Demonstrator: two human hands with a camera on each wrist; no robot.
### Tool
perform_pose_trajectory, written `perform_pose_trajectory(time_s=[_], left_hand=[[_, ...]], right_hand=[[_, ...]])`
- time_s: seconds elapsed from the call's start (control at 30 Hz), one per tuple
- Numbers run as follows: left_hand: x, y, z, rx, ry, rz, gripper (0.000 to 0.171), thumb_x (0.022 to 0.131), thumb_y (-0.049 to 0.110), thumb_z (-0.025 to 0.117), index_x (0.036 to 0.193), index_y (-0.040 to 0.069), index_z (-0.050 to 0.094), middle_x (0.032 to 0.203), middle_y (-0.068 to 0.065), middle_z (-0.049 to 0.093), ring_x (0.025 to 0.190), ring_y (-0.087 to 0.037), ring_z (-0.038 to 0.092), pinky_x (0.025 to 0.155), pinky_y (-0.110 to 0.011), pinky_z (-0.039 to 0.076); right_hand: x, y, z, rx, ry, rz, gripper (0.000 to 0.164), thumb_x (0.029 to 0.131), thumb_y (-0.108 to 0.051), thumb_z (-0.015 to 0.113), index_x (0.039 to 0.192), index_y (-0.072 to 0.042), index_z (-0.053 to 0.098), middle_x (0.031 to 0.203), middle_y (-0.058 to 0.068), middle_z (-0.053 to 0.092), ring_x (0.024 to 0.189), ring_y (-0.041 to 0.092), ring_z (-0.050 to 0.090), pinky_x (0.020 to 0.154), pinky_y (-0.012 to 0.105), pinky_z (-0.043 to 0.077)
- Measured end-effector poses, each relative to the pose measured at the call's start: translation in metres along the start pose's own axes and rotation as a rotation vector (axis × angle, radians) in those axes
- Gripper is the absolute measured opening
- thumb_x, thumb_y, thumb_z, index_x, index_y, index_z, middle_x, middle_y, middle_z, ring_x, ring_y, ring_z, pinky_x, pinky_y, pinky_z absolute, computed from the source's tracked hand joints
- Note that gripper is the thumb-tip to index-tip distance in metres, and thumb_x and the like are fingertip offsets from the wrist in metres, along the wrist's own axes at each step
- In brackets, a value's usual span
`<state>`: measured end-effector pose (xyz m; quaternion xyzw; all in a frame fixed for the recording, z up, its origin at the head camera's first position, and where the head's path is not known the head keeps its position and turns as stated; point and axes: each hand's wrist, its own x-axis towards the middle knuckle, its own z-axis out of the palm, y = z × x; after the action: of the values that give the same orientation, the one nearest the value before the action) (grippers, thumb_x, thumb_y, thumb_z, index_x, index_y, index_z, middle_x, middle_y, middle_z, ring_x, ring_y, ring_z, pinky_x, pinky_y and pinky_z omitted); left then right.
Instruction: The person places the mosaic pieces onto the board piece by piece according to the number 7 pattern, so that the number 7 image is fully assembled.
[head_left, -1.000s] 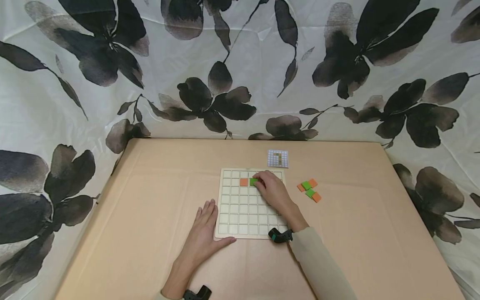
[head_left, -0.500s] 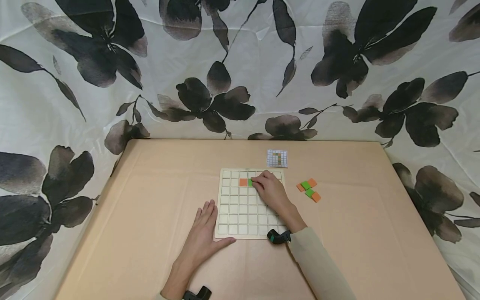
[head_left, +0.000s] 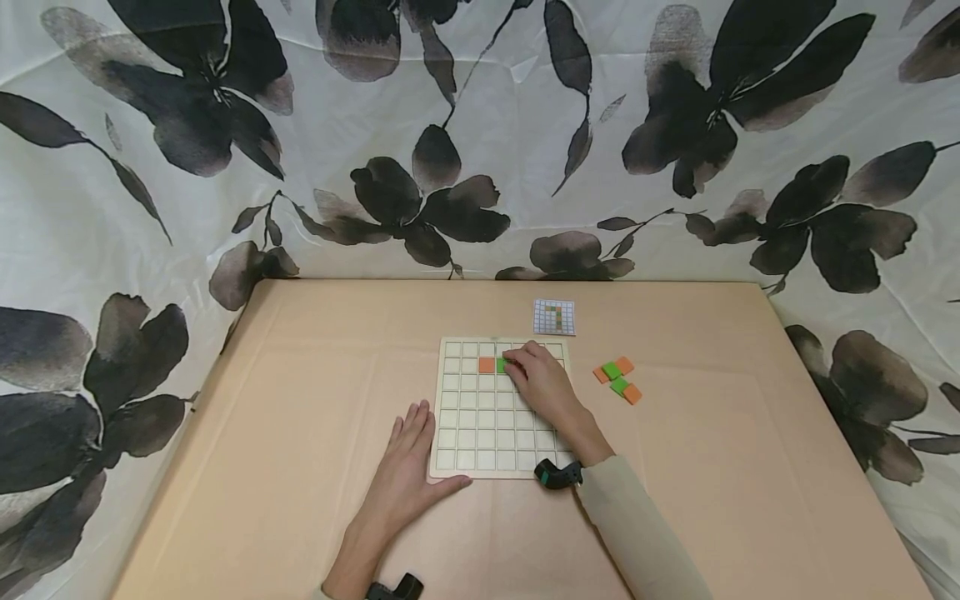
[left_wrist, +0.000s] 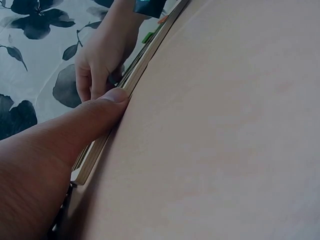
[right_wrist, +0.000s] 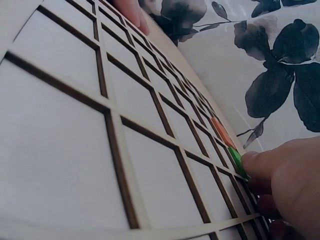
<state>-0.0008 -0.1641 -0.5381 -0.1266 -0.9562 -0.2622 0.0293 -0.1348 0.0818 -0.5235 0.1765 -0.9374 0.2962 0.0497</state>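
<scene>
A pale grid board (head_left: pixel 486 439) of square cells lies on the table. In its second row from the far edge sits an orange tile (head_left: pixel 487 365). Directly right of that is a green tile (head_left: pixel 501 365), partly covered by my right hand (head_left: pixel 542 379), whose thumb and fingertips pinch it at its cell. The right wrist view shows the thumb against the edge of the green tile (right_wrist: pixel 237 161). My left hand (head_left: pixel 415 454) lies with fingers straight along the board's left side. Its thumb (left_wrist: pixel 112 96) touches the board's near edge.
Several loose orange and green tiles (head_left: pixel 618 385) lie right of the board. Behind the board is a small card (head_left: pixel 554 317) printed with a coloured grid pattern. A floral cloth (head_left: pixel 480 125) hangs behind the table (head_left: pixel 720 433).
My right fingertips have shifted slightly left over the green tile, covering more of it. My left hand, the board and the loose tiles stay where they were.
</scene>
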Motion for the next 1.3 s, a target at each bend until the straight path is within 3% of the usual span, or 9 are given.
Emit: perform_pose_trajectory(time_s=[0.23, 0.77, 1.13, 1.3], left_hand=[[0.0, 0.001, 0.0, 0.006, -0.017, -0.015, 0.115, 0.073, 0.068, 0.076, 0.153, -0.004, 0.035, 0.164, -0.018, 0.027, 0.156, -0.029, 0.019, 0.131, -0.044, 0.014], [0.0, 0.0, 0.001, 0.018, 0.032, 0.024, 0.116, 0.071, 0.067, 0.079, 0.151, -0.006, 0.038, 0.162, -0.02, 0.031, 0.154, -0.034, 0.025, 0.129, -0.047, 0.019], [0.001, 0.0, 0.001, 0.005, 0.025, 0.018, 0.115, 0.071, 0.067, 0.079, 0.151, -0.005, 0.038, 0.163, -0.02, 0.03, 0.155, -0.033, 0.023, 0.13, -0.047, 0.017], [0.0, 0.0, 0.001, 0.006, 0.016, 0.011, 0.115, 0.071, 0.066, 0.079, 0.151, -0.006, 0.037, 0.163, -0.02, 0.029, 0.155, -0.033, 0.022, 0.13, -0.046, 0.016]], right_hand=[[-0.003, -0.001, -0.005, 0.036, -0.017, 0.021, 0.028, 0.099, -0.024, 0.064, 0.122, -0.009, 0.07, 0.102, 0.002, 0.064, 0.085, 0.014, 0.053, 0.07, 0.027, 0.052], [-0.009, -0.001, -0.017, 0.005, 0.019, 0.02, 0.029, 0.097, -0.023, 0.065, 0.122, -0.008, 0.07, 0.097, 0.002, 0.061, 0.085, 0.015, 0.052, 0.072, 0.029, 0.053], [-0.016, 0.001, -0.025, 0.012, 0.002, 0.085, 0.032, 0.097, -0.025, 0.065, 0.125, -0.009, 0.068, 0.109, 0.005, 0.062, 0.095, 0.018, 0.061, 0.08, 0.033, 0.06], [-0.02, 0.003, -0.032, -0.009, 0.007, 0.087, 0.033, 0.097, -0.024, 0.066, 0.126, -0.009, 0.067, 0.111, 0.005, 0.062, 0.095, 0.018, 0.059, 0.077, 0.032, 0.058]])
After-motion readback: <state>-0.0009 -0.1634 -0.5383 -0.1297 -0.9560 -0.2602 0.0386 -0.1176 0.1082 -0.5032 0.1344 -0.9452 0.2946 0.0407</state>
